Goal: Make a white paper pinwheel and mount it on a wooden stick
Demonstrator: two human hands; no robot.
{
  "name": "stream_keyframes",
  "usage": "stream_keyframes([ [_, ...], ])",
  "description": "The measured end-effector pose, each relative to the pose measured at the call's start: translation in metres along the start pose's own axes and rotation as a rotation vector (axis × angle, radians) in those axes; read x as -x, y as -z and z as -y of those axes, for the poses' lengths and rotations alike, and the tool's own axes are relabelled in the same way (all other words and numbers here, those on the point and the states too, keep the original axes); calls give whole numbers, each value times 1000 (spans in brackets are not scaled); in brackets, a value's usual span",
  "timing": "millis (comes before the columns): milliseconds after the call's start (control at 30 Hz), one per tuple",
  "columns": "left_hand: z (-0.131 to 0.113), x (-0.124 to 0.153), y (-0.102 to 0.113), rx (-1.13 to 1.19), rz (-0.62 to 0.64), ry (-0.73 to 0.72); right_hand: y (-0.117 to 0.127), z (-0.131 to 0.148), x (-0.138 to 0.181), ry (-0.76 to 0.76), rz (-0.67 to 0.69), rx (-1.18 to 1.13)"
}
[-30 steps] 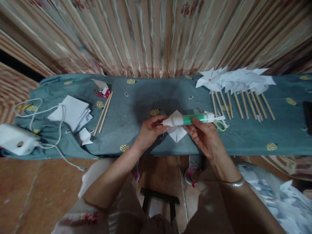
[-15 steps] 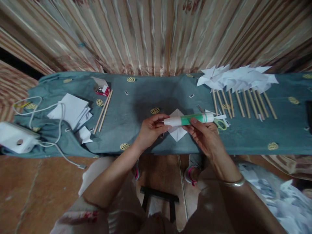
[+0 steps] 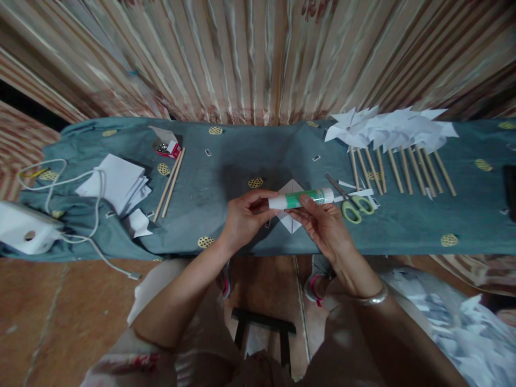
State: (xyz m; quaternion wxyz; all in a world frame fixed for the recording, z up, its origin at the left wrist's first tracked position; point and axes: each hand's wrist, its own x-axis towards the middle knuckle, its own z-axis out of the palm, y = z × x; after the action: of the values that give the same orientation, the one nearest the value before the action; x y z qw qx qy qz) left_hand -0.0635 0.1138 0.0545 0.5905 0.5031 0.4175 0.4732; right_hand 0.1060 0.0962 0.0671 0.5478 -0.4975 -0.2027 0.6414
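Both hands hold a white and green glue stick (image 3: pixel 301 199) level above the blue-grey cloth. My left hand (image 3: pixel 243 217) pinches its white cap end. My right hand (image 3: pixel 322 226) grips the green barrel from below, with a silver bangle on that wrist. Under the glue stick lies a white folded paper square (image 3: pixel 291 189), partly hidden by my fingers. Green-handled scissors (image 3: pixel 351 203) lie just to the right of my right hand.
A row of white paper pinwheels on wooden sticks (image 3: pixel 397 145) lies at the right. Two loose sticks (image 3: pixel 171 183), a small red box (image 3: pixel 169 148) and a stack of white paper (image 3: pixel 115 183) are at the left, with a white charger and cable (image 3: pixel 26 231). A striped curtain hangs behind.
The cap has gone onto the glue stick and the stick has shortened and shifted left. The scissors, earlier partly covered, now lie in full view.
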Motion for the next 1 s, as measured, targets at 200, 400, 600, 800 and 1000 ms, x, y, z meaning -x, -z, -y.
stream_keyframes([
  [200,-4,1,6,-119,-8,-54,-6,-2,-2,-22,-1,-18],
  [400,-5,5,13,-296,-10,-162,-10,-7,-3,-54,25,-45],
  [600,-4,11,19,-394,-6,-230,-14,-11,-2,-112,25,-80],
  [800,-9,8,20,-454,11,-241,-21,-11,-2,-101,19,-46],
  [1000,-3,2,20,-395,-10,-184,-25,-13,0,-33,71,80],
])
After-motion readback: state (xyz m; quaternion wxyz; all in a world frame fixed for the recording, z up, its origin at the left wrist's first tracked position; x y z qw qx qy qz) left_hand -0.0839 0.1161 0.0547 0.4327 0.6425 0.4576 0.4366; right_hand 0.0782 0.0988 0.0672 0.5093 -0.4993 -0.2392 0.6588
